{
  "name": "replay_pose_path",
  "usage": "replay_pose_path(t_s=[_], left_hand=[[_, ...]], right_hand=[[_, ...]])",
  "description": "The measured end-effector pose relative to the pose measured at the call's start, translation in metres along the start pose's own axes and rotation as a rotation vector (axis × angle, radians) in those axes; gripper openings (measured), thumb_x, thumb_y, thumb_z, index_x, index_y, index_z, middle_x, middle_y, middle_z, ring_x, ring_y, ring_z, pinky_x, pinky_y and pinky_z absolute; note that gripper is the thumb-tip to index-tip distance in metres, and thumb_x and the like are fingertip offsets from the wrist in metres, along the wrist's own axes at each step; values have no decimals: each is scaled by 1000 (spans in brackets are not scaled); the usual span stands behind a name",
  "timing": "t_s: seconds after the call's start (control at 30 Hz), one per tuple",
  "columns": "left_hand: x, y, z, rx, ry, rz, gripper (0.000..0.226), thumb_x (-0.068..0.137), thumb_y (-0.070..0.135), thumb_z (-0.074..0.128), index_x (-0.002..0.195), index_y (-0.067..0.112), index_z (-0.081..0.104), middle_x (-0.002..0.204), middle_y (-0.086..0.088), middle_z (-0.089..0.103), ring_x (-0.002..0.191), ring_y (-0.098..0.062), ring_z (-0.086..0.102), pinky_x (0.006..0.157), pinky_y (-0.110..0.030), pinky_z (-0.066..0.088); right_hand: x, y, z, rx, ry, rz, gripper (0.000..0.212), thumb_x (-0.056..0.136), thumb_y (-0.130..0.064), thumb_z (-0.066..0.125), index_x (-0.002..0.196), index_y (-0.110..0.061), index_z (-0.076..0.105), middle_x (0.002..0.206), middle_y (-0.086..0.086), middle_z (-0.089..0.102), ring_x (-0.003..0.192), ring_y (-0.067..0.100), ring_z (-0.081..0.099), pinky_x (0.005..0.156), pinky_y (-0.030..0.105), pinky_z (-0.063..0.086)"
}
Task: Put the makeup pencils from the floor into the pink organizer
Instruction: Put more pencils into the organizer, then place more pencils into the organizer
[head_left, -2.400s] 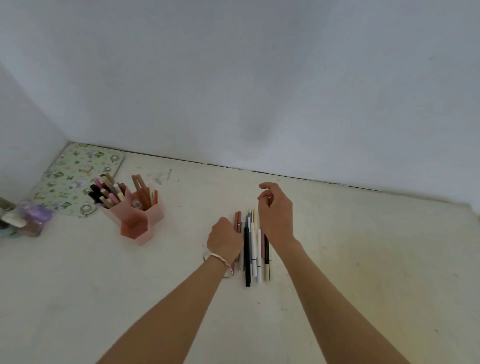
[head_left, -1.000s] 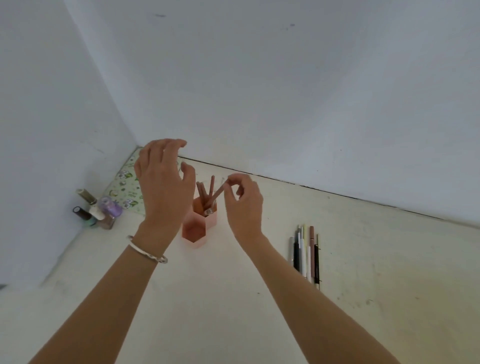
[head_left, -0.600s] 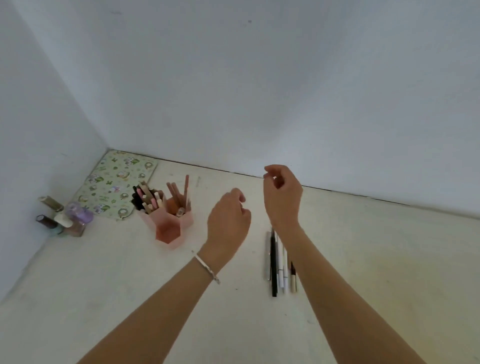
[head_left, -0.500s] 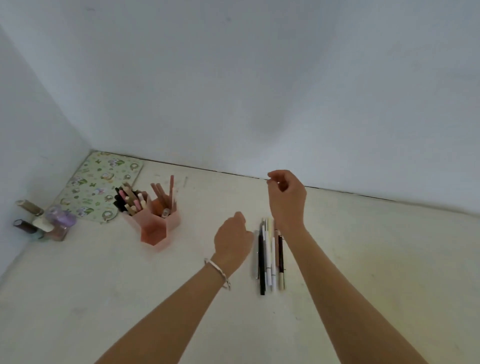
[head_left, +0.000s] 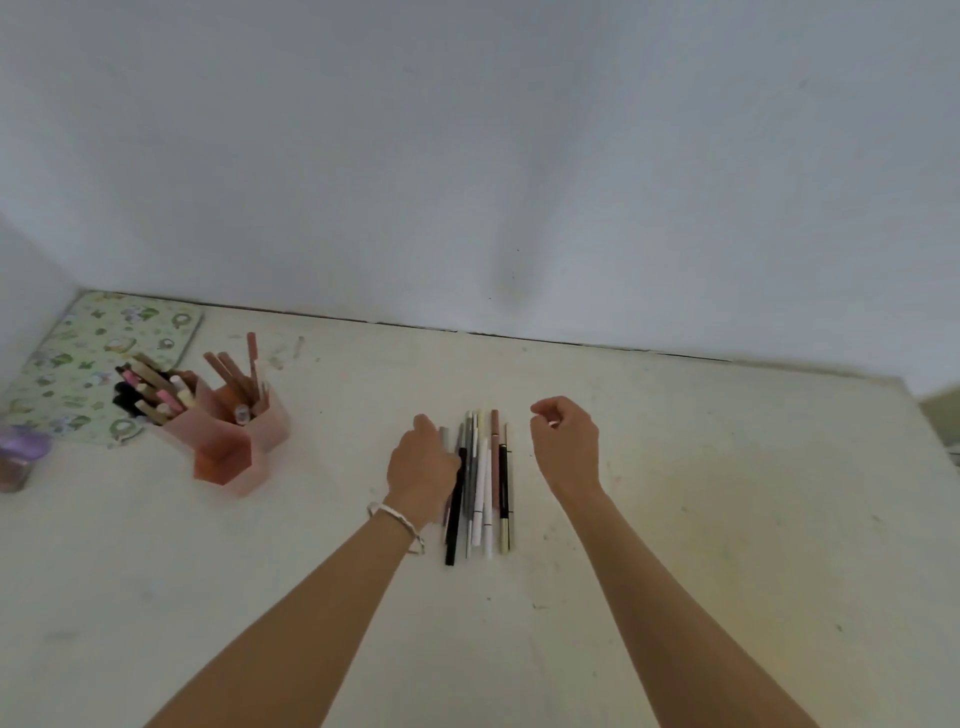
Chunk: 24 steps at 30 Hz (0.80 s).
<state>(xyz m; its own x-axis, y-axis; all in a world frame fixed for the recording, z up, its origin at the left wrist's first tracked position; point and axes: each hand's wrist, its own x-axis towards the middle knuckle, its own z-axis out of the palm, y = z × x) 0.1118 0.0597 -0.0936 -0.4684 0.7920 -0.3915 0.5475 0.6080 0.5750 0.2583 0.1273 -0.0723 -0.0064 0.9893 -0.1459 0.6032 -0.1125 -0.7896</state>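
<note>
Several makeup pencils (head_left: 482, 483) lie side by side in a row on the pale floor, in black, grey, white, pink and gold. My left hand (head_left: 421, 467), with a bracelet on the wrist, is lowered over the left edge of the row and covers the leftmost grey pencil (head_left: 443, 435). Its fingertips are hidden, so its grip is unclear. My right hand (head_left: 566, 447) hovers just right of the row, loosely curled and holding nothing. The pink organizer (head_left: 223, 447), made of hexagonal cups, stands to the left with several pencils and sticks upright in it.
A floral patterned mat (head_left: 104, 353) lies in the left corner behind the organizer. A small purple bottle (head_left: 21, 452) stands at the far left edge. White walls close off the floor at the back and on the left.
My right hand has left the organizer, where a brown pencil now stands, and returned beside the row. My left hand has come down onto the row's left edge.
</note>
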Motion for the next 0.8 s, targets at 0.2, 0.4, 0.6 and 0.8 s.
replay_pose_path(t_s=[0.2,0.4,0.6,0.8], left_hand=[[9,-6,-41,-123,207,67,36,88,15,62,123,11,52,108,-8,57,86,-22,61,72,-32,51],[-2,-10,-68,-314,303,198,59,90,9,64,141,25,39,101,4,56,83,-9,60,73,-25,54],[-9,-24,-137,-318,655,339,46,84,7,63,126,24,53,102,2,60,83,-4,59,76,-23,54],[-5,-72,-222,-174,871,333,42,84,4,64,120,22,51,100,0,59,82,-16,64,70,-27,55]], right_hand=[[2,19,27,-355,-182,114,19,98,-21,48,92,-5,57,90,8,61,79,23,59,69,33,47],[7,12,47,-483,-137,72,28,95,-28,53,73,-12,48,77,3,55,68,17,53,50,25,34],[26,2,32,-342,-125,88,44,93,-26,55,56,-12,37,52,0,38,45,14,37,45,25,26],[51,-80,3,112,-4,-12,27,87,-18,58,93,9,62,71,22,60,67,22,53,59,29,38]])
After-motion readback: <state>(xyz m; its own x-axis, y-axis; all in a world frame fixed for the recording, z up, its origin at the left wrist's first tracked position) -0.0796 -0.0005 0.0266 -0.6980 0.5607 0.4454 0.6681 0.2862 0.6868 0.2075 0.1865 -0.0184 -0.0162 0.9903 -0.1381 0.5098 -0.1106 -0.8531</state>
